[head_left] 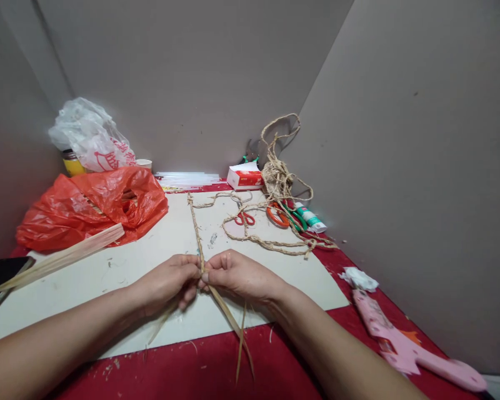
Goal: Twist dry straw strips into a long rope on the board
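Straw braid [197, 230] in hands [233, 275] near board edge [170, 342]

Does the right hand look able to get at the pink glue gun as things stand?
Probably yes, once it lets go: the right hand is pinching the braided cord with the left hand, but the pink glue gun lies uncovered on the red cloth to its right.
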`<state>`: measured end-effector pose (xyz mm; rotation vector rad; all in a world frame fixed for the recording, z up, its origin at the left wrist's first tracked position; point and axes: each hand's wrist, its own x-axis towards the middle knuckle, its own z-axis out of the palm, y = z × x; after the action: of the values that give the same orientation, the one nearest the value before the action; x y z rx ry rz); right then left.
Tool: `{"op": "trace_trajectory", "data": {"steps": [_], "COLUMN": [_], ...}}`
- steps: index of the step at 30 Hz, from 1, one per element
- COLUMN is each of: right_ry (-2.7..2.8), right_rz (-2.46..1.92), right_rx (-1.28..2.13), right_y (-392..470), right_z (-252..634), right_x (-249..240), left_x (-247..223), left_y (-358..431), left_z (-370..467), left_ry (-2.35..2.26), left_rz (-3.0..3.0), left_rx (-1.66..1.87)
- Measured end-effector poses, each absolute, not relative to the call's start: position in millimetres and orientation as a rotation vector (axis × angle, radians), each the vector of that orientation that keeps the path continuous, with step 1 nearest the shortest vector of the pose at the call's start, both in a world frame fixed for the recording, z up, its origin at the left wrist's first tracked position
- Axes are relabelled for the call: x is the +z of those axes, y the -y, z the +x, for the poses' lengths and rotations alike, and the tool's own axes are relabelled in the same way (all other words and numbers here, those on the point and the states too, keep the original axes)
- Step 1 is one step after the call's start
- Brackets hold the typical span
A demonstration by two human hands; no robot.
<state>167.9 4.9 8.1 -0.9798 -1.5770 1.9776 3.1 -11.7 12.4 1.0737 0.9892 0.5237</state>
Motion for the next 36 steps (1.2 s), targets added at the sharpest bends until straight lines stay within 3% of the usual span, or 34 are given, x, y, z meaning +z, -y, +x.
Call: {"op": "trace_trajectory", "data": {"steps": [13, 27, 33, 36], "right_ry": [1.980, 2.297, 2.337, 2.468], "right_rz": [-1.191, -1.359, -1.321, -1.360], "right_rx": [1.688, 1.170, 1.232, 1.057], "right_y": [-6, -4, 4, 14], "right_z": [173, 183, 177, 166], "right_x": [13, 22, 28, 30], "left_x": [8, 3, -2, -1], "left_y": [6, 6, 6, 8], "left_z": [-7, -4, -4, -4], "left_ry": [-1.082, -1.048, -1.033, -1.005], "left_rz": [1.493, 1.396, 1.405, 1.317], "left_rx": [0.477, 0.449, 0.514, 0.521]}}
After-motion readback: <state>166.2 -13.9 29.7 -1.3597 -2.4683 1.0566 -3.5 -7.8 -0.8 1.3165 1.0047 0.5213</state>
